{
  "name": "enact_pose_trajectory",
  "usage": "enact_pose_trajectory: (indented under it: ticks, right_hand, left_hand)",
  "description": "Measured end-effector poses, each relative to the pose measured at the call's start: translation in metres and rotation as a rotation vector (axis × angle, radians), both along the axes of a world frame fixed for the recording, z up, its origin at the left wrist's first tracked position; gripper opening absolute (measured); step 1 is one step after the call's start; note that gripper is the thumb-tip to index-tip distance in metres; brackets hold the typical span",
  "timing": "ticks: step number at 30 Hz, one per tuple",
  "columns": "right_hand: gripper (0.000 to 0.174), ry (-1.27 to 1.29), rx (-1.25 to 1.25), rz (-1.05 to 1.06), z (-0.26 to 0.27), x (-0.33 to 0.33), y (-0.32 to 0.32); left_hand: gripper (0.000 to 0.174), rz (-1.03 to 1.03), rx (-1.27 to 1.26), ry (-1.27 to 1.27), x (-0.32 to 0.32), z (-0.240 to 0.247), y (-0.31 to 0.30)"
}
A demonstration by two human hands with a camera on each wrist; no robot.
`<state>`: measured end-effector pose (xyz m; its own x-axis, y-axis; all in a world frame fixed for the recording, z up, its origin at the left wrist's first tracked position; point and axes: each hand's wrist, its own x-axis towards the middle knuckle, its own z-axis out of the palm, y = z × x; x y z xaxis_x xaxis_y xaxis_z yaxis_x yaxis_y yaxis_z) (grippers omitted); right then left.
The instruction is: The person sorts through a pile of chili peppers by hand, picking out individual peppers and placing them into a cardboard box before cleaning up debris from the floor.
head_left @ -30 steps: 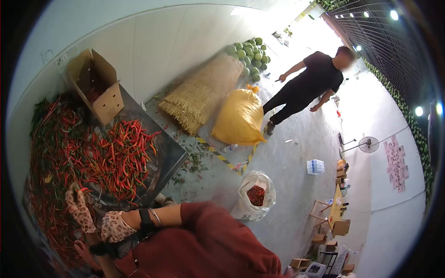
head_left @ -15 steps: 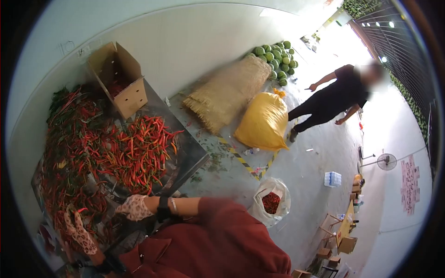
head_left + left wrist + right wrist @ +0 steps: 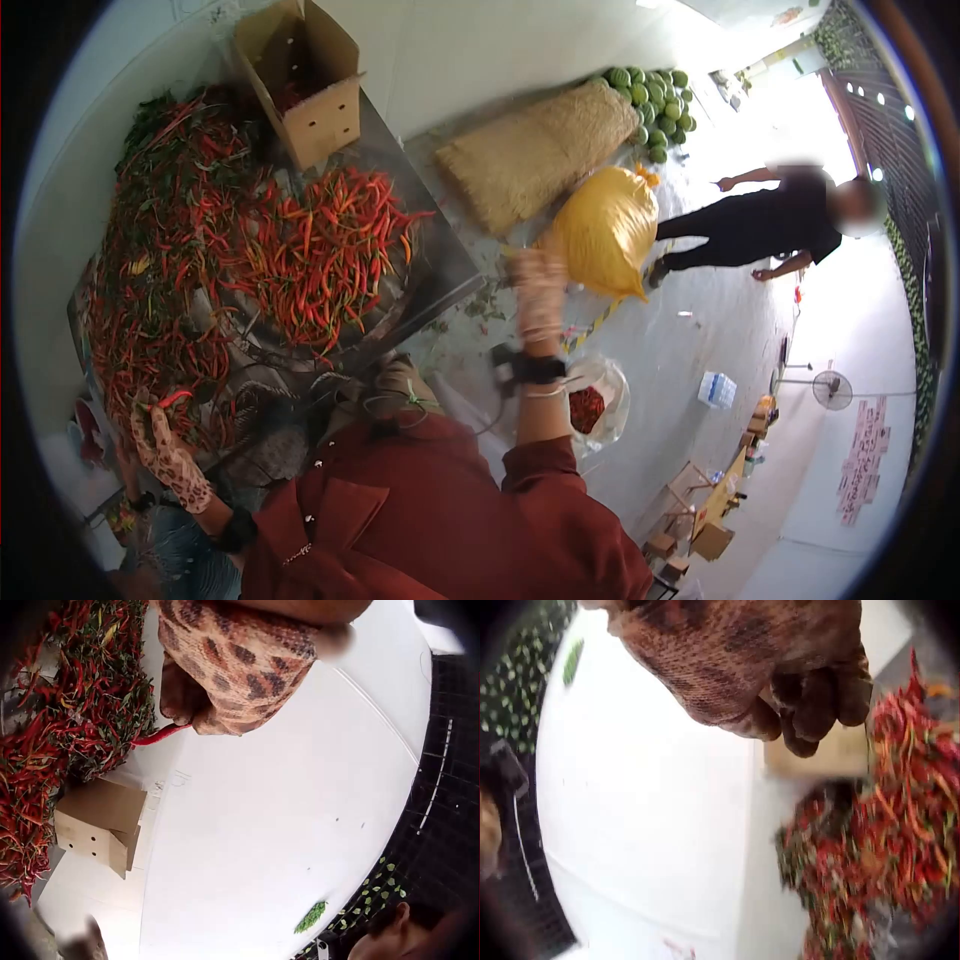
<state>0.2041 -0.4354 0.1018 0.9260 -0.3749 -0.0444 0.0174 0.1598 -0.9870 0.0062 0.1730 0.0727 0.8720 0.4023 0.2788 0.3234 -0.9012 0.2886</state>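
Observation:
My left hand (image 3: 172, 462), in a spotted glove, is at the near edge of the leafy chili heap (image 3: 165, 215). In the left wrist view, the fingers of this hand (image 3: 236, 671) pinch one red chili (image 3: 161, 736) by its end. Raised off to the right, the gloved right hand (image 3: 540, 295) is blurred above the floor, away from the pile of loose red chilies (image 3: 325, 250). The right wrist view shows that hand (image 3: 754, 664) with curled fingers and nothing visible in them.
An open cardboard box (image 3: 325, 125) stands behind the chilies. Beyond the dark table edge are a yellow sack (image 3: 605, 235), a rolled straw mat (image 3: 540, 150), watermelons (image 3: 655, 105) and a white sack (image 3: 610, 430) holding chilies. A person in black (image 3: 765, 220) stands farther off.
My right hand has swung from beside the left hand outward to the right, over the floor. The left hand stays by the heap with a red chili. The head view has shifted.

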Motion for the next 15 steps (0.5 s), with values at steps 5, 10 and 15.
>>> enact_pose_trajectory:
  ticks: [5,10,15]
  right_hand:
    - [0.040,0.151,-0.527,-0.454,-0.007,-0.040,-0.082]
    - [0.026,0.227,-0.247,0.219,-0.042,-0.061,0.014]
    - [0.034,0.120,-0.493,0.485,-0.009,-0.037,0.058]
  left_hand:
    - [0.045,-0.319,0.409,-0.148,0.040,0.056,-0.071]
    - [0.049,-0.279,0.238,-0.037,0.060,0.075,-0.114]
    - [0.044,-0.376,0.266,-0.285,0.063,0.068,-0.121]
